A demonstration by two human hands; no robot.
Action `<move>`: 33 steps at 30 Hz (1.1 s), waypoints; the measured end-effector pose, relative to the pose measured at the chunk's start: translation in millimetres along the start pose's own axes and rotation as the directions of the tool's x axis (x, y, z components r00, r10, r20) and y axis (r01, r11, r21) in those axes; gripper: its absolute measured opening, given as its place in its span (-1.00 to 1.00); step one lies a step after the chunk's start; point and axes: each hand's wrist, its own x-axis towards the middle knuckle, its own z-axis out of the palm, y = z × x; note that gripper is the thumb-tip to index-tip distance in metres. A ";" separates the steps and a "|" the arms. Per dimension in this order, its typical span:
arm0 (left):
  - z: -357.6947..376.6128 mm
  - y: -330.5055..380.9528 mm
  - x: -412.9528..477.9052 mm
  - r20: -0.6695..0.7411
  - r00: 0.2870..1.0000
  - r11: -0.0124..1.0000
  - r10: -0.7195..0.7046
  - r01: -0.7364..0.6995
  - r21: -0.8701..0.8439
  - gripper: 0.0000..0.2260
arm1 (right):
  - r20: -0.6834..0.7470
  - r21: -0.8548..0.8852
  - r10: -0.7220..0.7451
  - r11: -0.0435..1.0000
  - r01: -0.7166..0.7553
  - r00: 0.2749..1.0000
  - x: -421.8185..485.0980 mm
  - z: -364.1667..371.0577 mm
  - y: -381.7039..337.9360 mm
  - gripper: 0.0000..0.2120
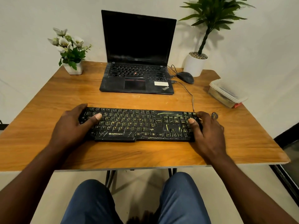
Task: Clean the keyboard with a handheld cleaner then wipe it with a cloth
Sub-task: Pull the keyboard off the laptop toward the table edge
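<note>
A black keyboard [139, 125] with yellow-green marks on its keys lies across the middle of the wooden table [145, 152]. My left hand [76, 125] grips its left end, thumb on top of the keys and fingers curled round the edge. At the other end my right hand [207, 131] holds the keyboard the same way, thumb on the number pad. Its cable [192, 101] runs back towards the laptop. No handheld cleaner or cloth shows in view.
An open black laptop [137, 75] stands behind the keyboard, a black mouse [185, 77] to its right. White flowers in a pot [71, 50] sit back left, a green plant in a white pot [195, 63] back right. A lidded plastic box [226, 93] lies at the right edge.
</note>
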 end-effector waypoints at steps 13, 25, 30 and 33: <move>-0.7 0.8 -3.4 -0.003 1.000 1.000 0.018 -0.018 0.025 -0.10 | -0.040 0.050 0.014 0.999 -0.012 0.999 -3.2 -0.1 1.9 -0.47; 0.1 3.0 -4.0 -0.012 0.999 0.997 0.036 -0.035 0.065 -0.07 | -0.038 0.037 0.024 0.999 -0.022 0.999 -3.2 1.2 2.8 -0.47; 0.3 -0.2 -2.5 -0.008 1.000 0.996 0.025 -0.024 0.084 -0.07 | -0.034 0.029 0.027 0.999 -0.026 0.999 -3.3 1.4 2.0 -0.48; -0.5 0.4 -3.7 -0.001 1.000 0.997 0.022 -0.022 0.080 -0.07 | -0.037 0.030 0.023 0.999 -0.022 0.999 -3.3 1.5 1.7 -0.47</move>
